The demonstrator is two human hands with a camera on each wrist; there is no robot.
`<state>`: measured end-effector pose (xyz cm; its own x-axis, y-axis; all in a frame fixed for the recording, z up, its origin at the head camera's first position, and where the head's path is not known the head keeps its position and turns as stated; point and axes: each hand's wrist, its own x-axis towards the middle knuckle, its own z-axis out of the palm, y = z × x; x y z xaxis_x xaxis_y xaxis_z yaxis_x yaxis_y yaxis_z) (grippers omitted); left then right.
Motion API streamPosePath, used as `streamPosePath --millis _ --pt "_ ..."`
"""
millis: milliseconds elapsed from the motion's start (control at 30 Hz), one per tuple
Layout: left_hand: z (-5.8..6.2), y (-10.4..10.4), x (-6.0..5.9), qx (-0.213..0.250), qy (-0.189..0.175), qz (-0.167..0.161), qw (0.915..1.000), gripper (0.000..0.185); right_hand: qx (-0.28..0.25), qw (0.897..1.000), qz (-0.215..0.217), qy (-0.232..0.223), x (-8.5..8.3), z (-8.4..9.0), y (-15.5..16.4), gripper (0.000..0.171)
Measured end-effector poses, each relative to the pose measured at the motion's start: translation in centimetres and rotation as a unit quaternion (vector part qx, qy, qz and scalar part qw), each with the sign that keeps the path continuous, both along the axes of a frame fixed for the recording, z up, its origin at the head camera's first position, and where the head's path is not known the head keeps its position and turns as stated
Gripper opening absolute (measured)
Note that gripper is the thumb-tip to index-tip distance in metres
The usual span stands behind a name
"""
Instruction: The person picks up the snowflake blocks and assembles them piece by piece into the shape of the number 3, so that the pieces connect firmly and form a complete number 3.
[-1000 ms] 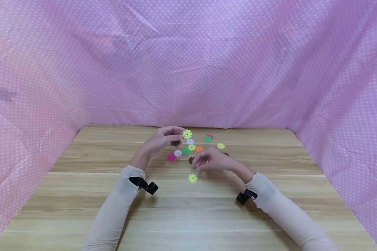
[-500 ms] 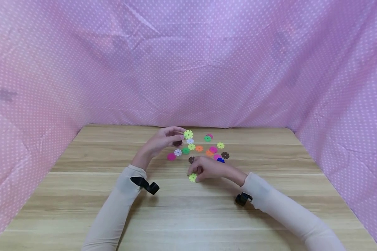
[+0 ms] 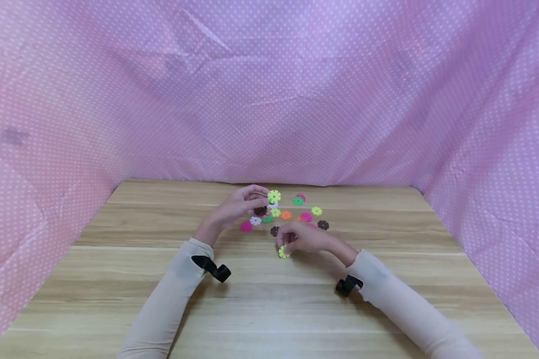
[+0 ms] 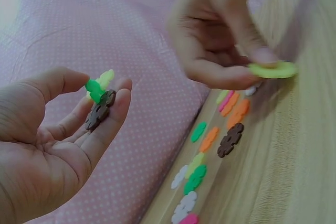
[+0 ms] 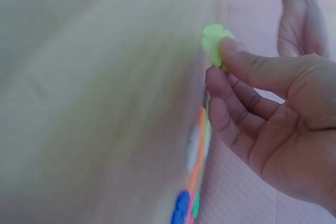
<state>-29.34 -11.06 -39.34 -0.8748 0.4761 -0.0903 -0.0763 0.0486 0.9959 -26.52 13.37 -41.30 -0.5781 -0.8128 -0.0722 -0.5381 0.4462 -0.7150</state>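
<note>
Lifted off the table [image 3: 117,299], a yellow-green disc [image 3: 284,252] now sits pinched in the right hand [image 3: 303,238]. At its 11 o'clock, the left hand [image 3: 238,207] grips joined discs [image 3: 269,202].

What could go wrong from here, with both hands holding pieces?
1. The right hand pinches the yellow-green disc only by its edge; it may slip.
2. The left hand holds a small joined cluster on its fingertips; pushing could tip it off.
3. The loose discs lie nearby and may scatter.

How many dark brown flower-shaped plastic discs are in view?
3 dark brown flower-shaped plastic discs: one held in the left hand; one on the wooden table beside the right hand; one farther right. Hands may hide more.
</note>
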Motion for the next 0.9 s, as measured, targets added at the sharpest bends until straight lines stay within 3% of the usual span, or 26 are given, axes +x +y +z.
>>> streamPosePath --millis 167,300,433,567,700,900 --pt "-0.3 0.4 0.0 0.013 -0.017 0.009 0.9997 0.035 -0.053 0.996 -0.063 0.03 -1.3 1.2 1.1 0.009" --pt "-0.4 0.6 0.0 0.019 -0.015 0.02 0.9995 0.033 -0.098 0.985 -0.135 0.039 -2.4 2.5 1.8 0.011" --pt "-0.6 0.7 -0.2 0.02 -0.016 0.025 0.9994 0.034 -0.158 0.968 -0.196 0.02 -3.0 3.6 2.0 0.012" --pt "-0.7 0.8 -0.2 0.021 -0.009 0.015 0.9996 0.04 -0.221 0.944 -0.243 0.008 -3.4 3.6 1.8 0.015" --pt "-0.9 0.9 -0.1 0.022 -0.005 0.014 0.9996 0.042 -0.256 0.929 -0.266 0.014 -3.4 3.1 1.5 0.017" --pt "-0.8 0.9 -0.1 0.02 0.0 0.02 0.9996 0.041 -0.261 0.926 -0.271 0.032 -3.3 2.9 0.9 0.019"
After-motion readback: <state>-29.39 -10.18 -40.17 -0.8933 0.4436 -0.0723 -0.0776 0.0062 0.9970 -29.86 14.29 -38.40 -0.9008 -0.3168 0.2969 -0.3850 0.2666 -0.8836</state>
